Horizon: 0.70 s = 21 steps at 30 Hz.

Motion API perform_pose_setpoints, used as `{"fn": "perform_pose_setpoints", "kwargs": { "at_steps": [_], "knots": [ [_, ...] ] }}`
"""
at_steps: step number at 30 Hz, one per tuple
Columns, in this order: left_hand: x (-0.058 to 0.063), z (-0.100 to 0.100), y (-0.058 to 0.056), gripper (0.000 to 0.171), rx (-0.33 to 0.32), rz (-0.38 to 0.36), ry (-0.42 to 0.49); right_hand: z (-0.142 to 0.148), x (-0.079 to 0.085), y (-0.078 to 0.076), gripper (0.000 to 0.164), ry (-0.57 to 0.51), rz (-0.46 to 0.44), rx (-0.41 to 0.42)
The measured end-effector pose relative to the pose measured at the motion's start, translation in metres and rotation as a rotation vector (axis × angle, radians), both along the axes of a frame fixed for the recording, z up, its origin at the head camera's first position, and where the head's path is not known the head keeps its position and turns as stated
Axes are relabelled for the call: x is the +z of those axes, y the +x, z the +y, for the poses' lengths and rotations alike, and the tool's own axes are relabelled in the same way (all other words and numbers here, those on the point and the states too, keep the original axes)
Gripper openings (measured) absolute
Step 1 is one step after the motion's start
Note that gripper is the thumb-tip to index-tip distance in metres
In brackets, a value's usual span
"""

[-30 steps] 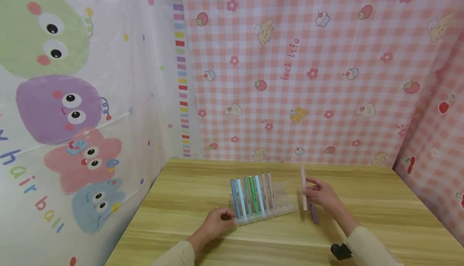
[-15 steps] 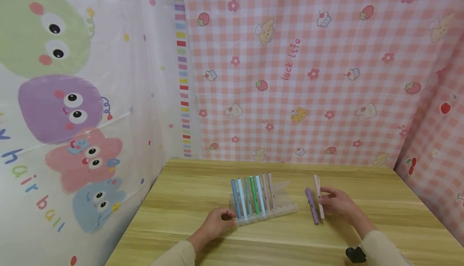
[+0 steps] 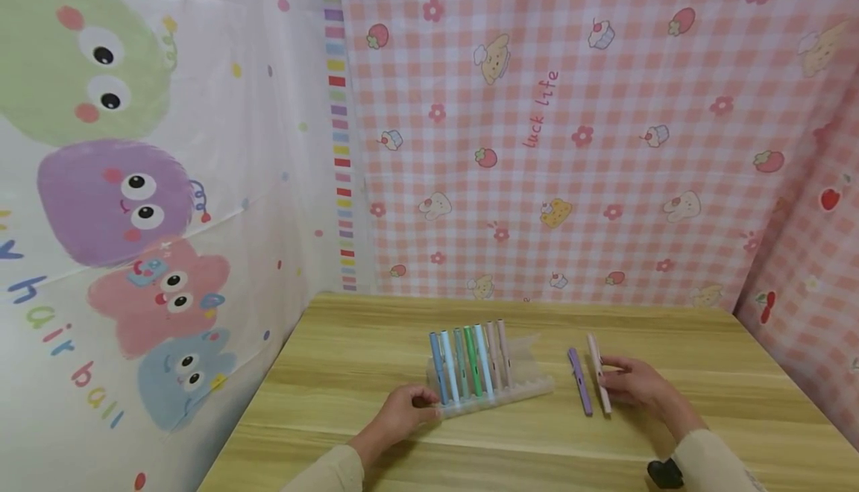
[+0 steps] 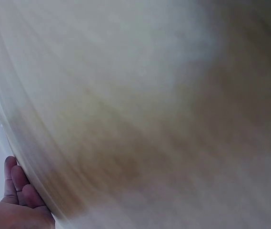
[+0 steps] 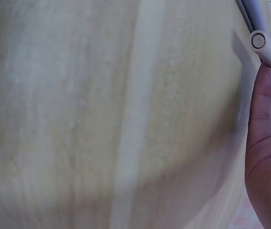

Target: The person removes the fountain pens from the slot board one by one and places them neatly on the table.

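Note:
A translucent pen rack (image 3: 530, 390) stands mid-table, with blue, green and pinkish pens leaning side by side in its left and middle slots. My left hand (image 3: 405, 411) grips the rack's left end between thumb and curled fingers. To the right of the rack a purple pen (image 3: 580, 384) lies on the table. Just beside it, my right hand (image 3: 636, 384) pinches a pale pink pen (image 3: 596, 361) at its right side. In the right wrist view the round end of the pink pen (image 5: 259, 41) shows above the fingertips; whether it touches the table I cannot tell.
The wood-grain table (image 3: 510, 447) meets a pink checked cloth (image 3: 570, 179) at the back and a white cartoon cloth (image 3: 248, 216) on the left. A black object (image 3: 664, 472) sits at my right sleeve.
My right hand has carried the pale pink pen right and toward me, from over the purple pen to its right side. The left hand stays at the rack's end.

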<state>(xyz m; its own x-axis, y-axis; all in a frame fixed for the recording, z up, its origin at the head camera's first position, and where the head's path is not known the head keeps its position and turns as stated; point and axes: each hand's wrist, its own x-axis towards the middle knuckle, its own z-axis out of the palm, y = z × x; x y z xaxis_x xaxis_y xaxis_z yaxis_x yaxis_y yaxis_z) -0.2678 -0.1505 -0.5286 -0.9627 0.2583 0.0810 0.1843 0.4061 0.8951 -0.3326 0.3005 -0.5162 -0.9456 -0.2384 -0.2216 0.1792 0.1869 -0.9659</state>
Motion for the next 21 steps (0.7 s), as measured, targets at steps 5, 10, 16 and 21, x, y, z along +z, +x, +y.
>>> {"fn": "perform_pose_setpoints", "kwargs": {
  "at_steps": [5, 10, 16, 21],
  "knots": [
    [0.002, 0.0, 0.001, 0.015, 0.001, -0.008, 0.001, -0.003, -0.003, 0.002, 0.071, -0.006, -0.009, -0.007],
    [0.001, 0.0, 0.0, 0.015, 0.002, 0.006, 0.0, -0.007, -0.004, 0.002, 0.067, 0.004, -0.021, -0.035],
    [0.0, 0.0, 0.0, 0.015, 0.005, 0.016, -0.002, -0.01, -0.004, 0.0, 0.065, 0.045, -0.026, -0.054],
    [0.0, 0.0, 0.001, 0.015, 0.009, 0.013, 0.0, -0.011, -0.005, -0.001, 0.064, 0.069, -0.019, -0.049]
  ]
}}
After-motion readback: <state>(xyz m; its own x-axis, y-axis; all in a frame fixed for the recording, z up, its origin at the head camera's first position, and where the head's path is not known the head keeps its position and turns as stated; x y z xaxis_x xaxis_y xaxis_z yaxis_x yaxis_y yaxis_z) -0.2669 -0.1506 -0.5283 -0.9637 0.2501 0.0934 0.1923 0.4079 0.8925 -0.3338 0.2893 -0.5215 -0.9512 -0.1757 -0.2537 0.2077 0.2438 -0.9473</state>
